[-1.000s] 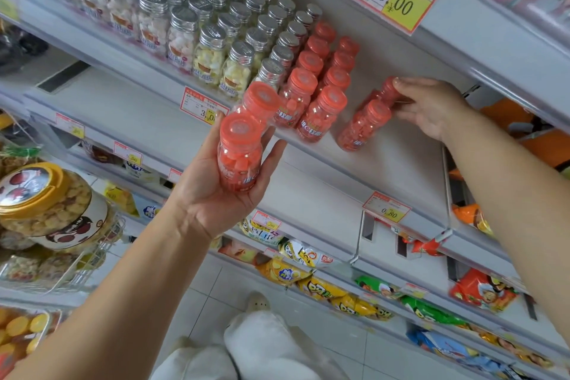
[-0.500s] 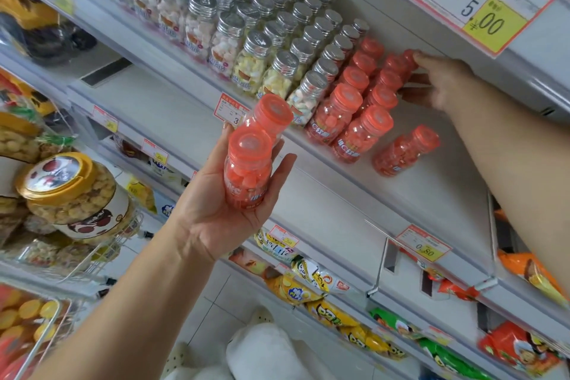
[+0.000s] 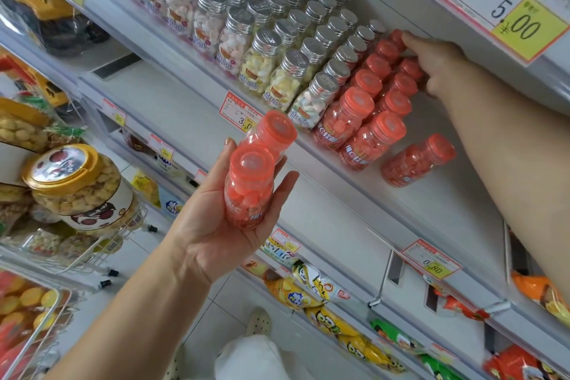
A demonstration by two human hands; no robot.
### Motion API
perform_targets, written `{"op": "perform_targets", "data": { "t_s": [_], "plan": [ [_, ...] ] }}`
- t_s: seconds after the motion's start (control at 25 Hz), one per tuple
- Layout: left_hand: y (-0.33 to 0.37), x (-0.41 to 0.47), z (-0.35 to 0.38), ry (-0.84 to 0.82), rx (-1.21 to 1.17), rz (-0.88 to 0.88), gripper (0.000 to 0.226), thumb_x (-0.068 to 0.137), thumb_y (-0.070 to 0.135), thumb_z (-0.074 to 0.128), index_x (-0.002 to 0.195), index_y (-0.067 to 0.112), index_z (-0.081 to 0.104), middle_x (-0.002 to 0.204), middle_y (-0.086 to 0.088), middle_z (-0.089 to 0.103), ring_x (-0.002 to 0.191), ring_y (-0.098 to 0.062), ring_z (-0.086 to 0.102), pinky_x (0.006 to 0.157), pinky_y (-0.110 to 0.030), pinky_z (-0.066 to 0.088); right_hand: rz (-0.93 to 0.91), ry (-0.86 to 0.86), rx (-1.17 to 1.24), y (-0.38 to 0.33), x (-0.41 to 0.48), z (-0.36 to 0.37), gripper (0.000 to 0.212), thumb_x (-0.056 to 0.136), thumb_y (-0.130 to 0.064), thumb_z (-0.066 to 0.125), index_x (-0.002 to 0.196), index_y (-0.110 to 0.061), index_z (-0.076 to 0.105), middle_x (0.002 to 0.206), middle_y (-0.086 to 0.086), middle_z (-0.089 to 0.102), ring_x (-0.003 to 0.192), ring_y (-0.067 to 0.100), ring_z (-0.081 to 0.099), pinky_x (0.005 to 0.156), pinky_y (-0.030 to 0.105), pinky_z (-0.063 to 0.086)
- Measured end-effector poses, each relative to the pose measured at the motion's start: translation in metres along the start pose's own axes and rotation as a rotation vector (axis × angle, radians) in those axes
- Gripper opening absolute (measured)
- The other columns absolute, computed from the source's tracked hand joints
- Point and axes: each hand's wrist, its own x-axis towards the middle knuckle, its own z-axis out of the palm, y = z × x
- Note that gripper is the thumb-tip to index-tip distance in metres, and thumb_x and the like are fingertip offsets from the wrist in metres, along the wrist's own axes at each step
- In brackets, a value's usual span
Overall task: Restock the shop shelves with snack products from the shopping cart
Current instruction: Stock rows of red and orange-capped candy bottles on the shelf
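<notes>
Centre frame, the left hand (image 3: 216, 234) grips two pink bottles (image 3: 246, 188). Upper right, the right hand (image 3: 438, 68) touches the back of the pink bottle rows (image 3: 370, 95) on the shelf (image 3: 462, 194). Its fingers (image 3: 411, 39) are partly hidden, so I cannot tell their grip. The hand has reached deeper than before, and the tipped bottle (image 3: 416, 160) lies unmoved.

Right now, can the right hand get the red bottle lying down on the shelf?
Probably yes. The lying bottle sits alone on the bare shelf, close to the right hand, with nothing over it.
</notes>
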Motion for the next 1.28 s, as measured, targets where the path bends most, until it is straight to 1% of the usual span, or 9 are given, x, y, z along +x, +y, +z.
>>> {"op": "perform_targets", "data": {
  "t_s": [0.16,0.28,0.44,0.52,0.6,0.8,0.92,1.08,1.28],
  "plan": [
    [-0.004,0.003,0.004,0.009,0.002,-0.004,0.060,0.075,0.049,0.070,0.118,0.007,0.070,0.115,-0.005,0.074,0.086,-0.028,0.075,0.046,-0.034,0.058,-0.049,0.007,-0.057,-0.004,-0.003,0.004,0.022,0.097,-0.044,0.054,0.101,-0.024,0.060,0.077,-0.009,0.050,0.050,-0.003,0.052,0.047,0.015,0.043],
    [-0.006,0.004,0.007,0.003,0.020,-0.021,0.059,0.074,0.049,0.070,0.117,0.008,0.070,0.115,-0.004,0.074,0.087,-0.028,0.075,0.045,-0.034,0.058,-0.092,0.059,-0.170,-0.003,-0.015,-0.005,0.041,0.103,-0.042,0.037,0.131,-0.018,0.055,0.112,0.000,0.064,0.088,0.011,0.055,0.067,0.023,0.040],
    [-0.005,0.001,0.010,-0.020,0.036,-0.058,0.054,0.077,0.050,0.069,0.108,0.005,0.074,0.115,-0.004,0.074,0.087,-0.028,0.075,0.046,-0.034,0.059,-0.222,0.043,-0.291,0.016,-0.067,-0.039,0.044,0.102,-0.046,0.038,0.136,-0.021,0.051,0.134,0.003,0.058,0.110,0.016,0.057,0.087,0.026,0.046],
    [-0.003,0.000,0.011,-0.022,0.064,-0.064,0.052,0.080,0.051,0.068,0.099,0.004,0.078,0.114,-0.002,0.074,0.090,-0.027,0.075,0.047,-0.033,0.059,-0.192,-0.022,-0.356,0.030,-0.100,-0.060,0.044,0.101,-0.049,0.039,0.134,-0.024,0.053,0.128,0.003,0.060,0.105,0.019,0.060,0.093,0.034,0.046],
    [-0.004,0.000,0.013,-0.023,0.096,-0.070,0.051,0.082,0.052,0.066,0.096,0.004,0.079,0.114,0.000,0.074,0.093,-0.025,0.074,0.049,-0.032,0.059,-0.086,-0.124,-0.349,0.040,-0.127,-0.076,0.041,0.102,-0.048,0.038,0.131,-0.025,0.055,0.123,0.005,0.059,0.094,0.024,0.063,0.084,0.037,0.050],
    [-0.014,-0.001,0.018,-0.031,0.141,-0.119,0.051,0.085,0.053,0.064,0.108,0.009,0.074,0.114,0.001,0.074,0.094,-0.025,0.074,0.051,-0.031,0.060,0.159,-0.278,0.009,0.066,-0.154,-0.074,0.025,0.101,-0.036,0.046,0.118,-0.020,0.055,0.115,0.008,0.059,0.073,0.034,0.072,0.067,0.041,0.059],
    [-0.019,-0.001,0.017,-0.021,0.148,-0.147,0.050,0.087,0.053,0.064,0.108,0.008,0.074,0.115,0.001,0.074,0.096,-0.024,0.073,0.051,-0.031,0.059,0.153,-0.210,0.211,0.078,-0.148,-0.066,0.019,0.100,-0.030,0.051,0.105,-0.013,0.056,0.109,0.021,0.059,0.073,0.037,0.071,0.069,0.044,0.061],
    [-0.020,0.001,0.012,-0.022,0.136,-0.158,0.051,0.088,0.053,0.064,0.114,0.010,0.072,0.116,0.001,0.073,0.094,-0.025,0.074,0.051,-0.031,0.059,0.103,-0.062,0.236,0.073,-0.124,-0.062,0.021,0.102,-0.027,0.049,0.090,-0.010,0.056,0.080,0.013,0.063,0.064,0.024,0.068,0.057,0.041,0.061],
    [-0.020,0.005,0.013,-0.039,0.105,-0.141,0.051,0.086,0.052,0.064,0.115,0.011,0.072,0.115,0.000,0.074,0.091,-0.026,0.075,0.049,-0.031,0.059,0.094,0.053,0.223,0.050,-0.079,-0.053,0.026,0.102,-0.025,0.047,0.086,-0.007,0.058,0.055,0.010,0.064,0.054,0.027,0.066,0.050,0.042,0.058]
  ]
}}
